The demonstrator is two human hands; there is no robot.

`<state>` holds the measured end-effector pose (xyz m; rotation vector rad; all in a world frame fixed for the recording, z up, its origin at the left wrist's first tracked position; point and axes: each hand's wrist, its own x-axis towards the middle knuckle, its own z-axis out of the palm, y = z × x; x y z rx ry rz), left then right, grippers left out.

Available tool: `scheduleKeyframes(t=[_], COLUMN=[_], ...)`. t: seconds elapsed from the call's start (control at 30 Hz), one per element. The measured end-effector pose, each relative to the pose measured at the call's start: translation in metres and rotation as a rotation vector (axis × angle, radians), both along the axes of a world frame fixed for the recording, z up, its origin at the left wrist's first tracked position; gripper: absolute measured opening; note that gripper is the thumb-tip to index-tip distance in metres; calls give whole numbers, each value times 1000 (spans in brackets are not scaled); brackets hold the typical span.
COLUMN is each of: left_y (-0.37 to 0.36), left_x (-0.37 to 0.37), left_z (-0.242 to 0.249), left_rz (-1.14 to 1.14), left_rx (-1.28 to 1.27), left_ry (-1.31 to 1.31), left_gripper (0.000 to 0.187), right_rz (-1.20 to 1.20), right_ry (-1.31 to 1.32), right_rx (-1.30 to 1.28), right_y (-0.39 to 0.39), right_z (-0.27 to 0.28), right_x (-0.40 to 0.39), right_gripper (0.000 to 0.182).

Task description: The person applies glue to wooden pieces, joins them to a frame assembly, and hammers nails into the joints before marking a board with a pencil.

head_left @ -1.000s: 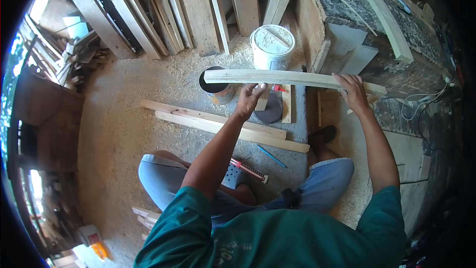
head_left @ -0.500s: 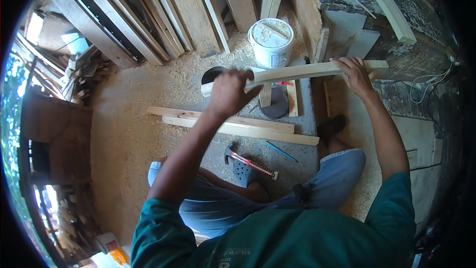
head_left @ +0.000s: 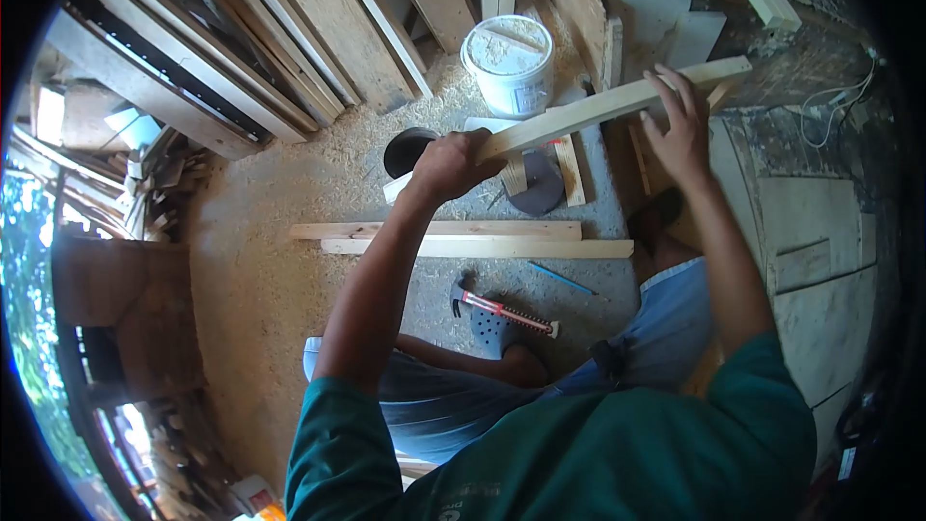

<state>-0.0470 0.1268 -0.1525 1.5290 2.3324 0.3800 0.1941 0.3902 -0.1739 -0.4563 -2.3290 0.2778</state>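
Note:
A pale wooden strip (head_left: 579, 114) is held at a slant above the floor, its right end higher in the view. My left hand (head_left: 449, 166) is closed around it toward its left end and partly hides it. Near the other end, my right hand (head_left: 683, 130) has its fingers over the strip and its thumb by the lower edge. Below lie two wooden strips (head_left: 482, 249), side by side. Nearer my legs are a claw hammer (head_left: 502, 311) with a red and black handle and a blue pencil (head_left: 562, 278).
A white bucket (head_left: 511, 72) with shavings on its lid stands ahead. Beside it are a dark round opening (head_left: 409, 150), a dark disc (head_left: 536, 187) and short wood pieces (head_left: 571, 172). Long boards (head_left: 299, 19) lean at the back. Shavings cover the floor.
The held strip's right end has risen in the view, tilting it more. My right hand's fingers have spread somewhat. The head view has shifted slightly.

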Motion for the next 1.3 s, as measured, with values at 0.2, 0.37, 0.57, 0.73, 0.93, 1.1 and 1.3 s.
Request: scheduleKeyframes(t=[0.2, 0.37, 0.57, 0.73, 0.93, 1.1, 1.3], left_y=[0, 1, 3, 4, 5, 3, 4], left_x=[3, 10, 9, 11, 13, 3, 1], left_z=[-2, -3, -2, -2, 1, -7, -8], left_rz=[2, 49, 33, 48, 58, 13, 1], left_rx=[6, -10, 4, 16, 5, 45, 30], left_ry=[10, 42, 48, 24, 29, 13, 23], left_gripper=[41, 38, 40, 43, 43, 41, 40], right_rz=[182, 134, 83, 88, 104, 151, 137], right_ry=[218, 324, 380, 417, 403, 407, 402], right_rx=[-491, -695, -820, -803, -805, -816, -808], right_y=[-148, -180, -189, -188, -185, -182, -182], right_z=[-86, -100, -108, -106, -109, -111, -112], right_x=[-55, -111, -122, -123, -125, -126, -126], right_gripper=[52, 56, 46, 40, 38, 39, 40])
